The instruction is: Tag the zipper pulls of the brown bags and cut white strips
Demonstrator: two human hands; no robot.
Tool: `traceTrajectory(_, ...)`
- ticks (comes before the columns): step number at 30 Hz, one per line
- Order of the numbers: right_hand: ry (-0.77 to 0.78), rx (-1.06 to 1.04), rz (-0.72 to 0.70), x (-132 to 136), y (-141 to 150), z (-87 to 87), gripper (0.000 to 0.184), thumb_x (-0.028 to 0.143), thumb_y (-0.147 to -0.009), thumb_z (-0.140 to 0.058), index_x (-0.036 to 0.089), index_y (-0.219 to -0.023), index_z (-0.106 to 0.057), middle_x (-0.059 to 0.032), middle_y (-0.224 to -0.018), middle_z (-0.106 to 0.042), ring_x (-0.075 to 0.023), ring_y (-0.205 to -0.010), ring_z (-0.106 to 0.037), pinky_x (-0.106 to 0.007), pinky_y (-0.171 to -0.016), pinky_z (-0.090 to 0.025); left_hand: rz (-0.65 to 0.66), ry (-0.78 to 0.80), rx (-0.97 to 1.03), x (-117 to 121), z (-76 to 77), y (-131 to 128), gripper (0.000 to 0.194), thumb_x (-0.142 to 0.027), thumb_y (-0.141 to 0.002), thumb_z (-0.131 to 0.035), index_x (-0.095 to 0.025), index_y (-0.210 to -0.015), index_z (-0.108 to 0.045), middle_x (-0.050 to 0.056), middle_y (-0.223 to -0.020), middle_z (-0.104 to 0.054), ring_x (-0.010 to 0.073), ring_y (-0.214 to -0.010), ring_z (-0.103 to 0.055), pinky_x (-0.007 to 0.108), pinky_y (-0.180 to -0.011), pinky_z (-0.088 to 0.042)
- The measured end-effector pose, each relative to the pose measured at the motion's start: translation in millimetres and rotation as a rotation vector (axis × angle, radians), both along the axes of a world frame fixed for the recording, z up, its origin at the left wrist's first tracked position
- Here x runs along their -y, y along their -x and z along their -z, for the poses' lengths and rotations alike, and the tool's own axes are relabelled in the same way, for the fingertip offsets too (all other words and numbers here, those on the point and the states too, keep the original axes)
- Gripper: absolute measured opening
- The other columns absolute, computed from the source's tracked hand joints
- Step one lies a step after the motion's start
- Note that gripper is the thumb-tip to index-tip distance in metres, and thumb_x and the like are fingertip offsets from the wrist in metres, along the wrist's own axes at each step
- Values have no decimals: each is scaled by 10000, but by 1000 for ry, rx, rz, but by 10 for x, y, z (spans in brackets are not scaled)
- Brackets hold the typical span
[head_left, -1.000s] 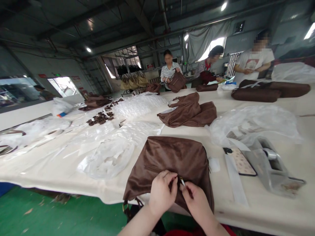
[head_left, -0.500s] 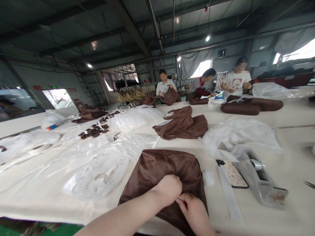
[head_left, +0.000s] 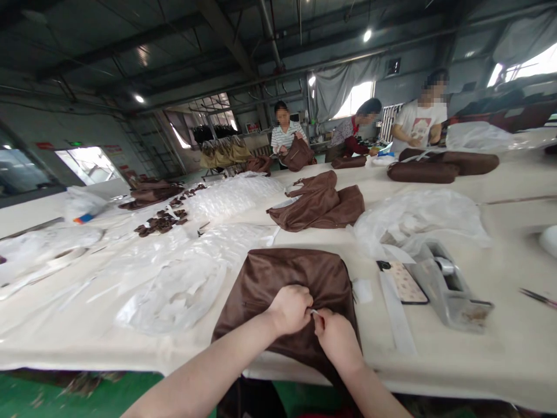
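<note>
One brown bag (head_left: 278, 273) is seen at lower centre, its long axis running roughly left to right. One white strip (head_left: 314, 312) is pinched between two hands, left (head_left: 292, 309) and right (head_left: 337, 337), fingers closed.

A single view, from a camera worn on the person's head, looks forward and down across a long table with a cream cover (head_left: 439, 371). Closest, at bottom centre, it takes in both bare forearms, the left hand (head_left: 292, 309), the right hand (head_left: 339, 338) and, from above, a soft dark-brown leather-look bag (head_left: 278, 273). The wide frame reaches past the table's near edge to the green floor (head_left: 139, 386), and far ahead to the grey curtained wall and the dark beamed ceiling (head_left: 174, 52).
</note>
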State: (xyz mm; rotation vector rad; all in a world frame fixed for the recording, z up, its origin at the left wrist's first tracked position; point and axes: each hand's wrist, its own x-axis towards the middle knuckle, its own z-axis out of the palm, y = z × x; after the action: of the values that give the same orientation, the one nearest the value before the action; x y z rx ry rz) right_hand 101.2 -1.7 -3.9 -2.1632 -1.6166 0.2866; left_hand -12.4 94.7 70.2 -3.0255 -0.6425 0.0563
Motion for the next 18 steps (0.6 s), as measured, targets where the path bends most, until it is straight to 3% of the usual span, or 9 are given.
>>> traceTrajectory(3,51,49,48,-22,-49,-32,378,362,-964,-417,156,-808,-692,-142,-799,-734,-229,-724,-702,-278,-616,-438,20,27,4,-5,9,-9,105,-215,-798,-560,-171,-755,-644,57,-828,-646,209,-826,-612,310,-787,-491)
traceTrajectory(6,76,86,65,-35,-80,-19,410,409,-963,-414,162,-795,-694,-138,-787,-732,-227,-717,-701,-278,-603,-432,35,38,3,-4,-1,-18,108,-217,-802,-552,-168,-758,-638,65,-833,-641,214,-827,-607,320,-806,-486)
traceTrajectory(12,53,146,46,-8,-46,1,408,369,-984,-371,154,-796,-662,-123,-750,-723,-200,-673,-695,-258,-545,-397,24,19,-3,-7,2,-46,127,-258,-817,-573,-154,-777,-633,87,-844,-633,237,-838,-604,351,-806,-492)
traceTrajectory(18,-32,193,-53,137,29,46,218,243,-944,-435,157,-841,-607,-106,-758,-701,-215,-659,-680,-284,-546,-387,-62,-1,18,28,95,-61,90,-209,-823,-567,-154,-772,-617,93,-863,-628,241,-854,-592,351,-799,-498)
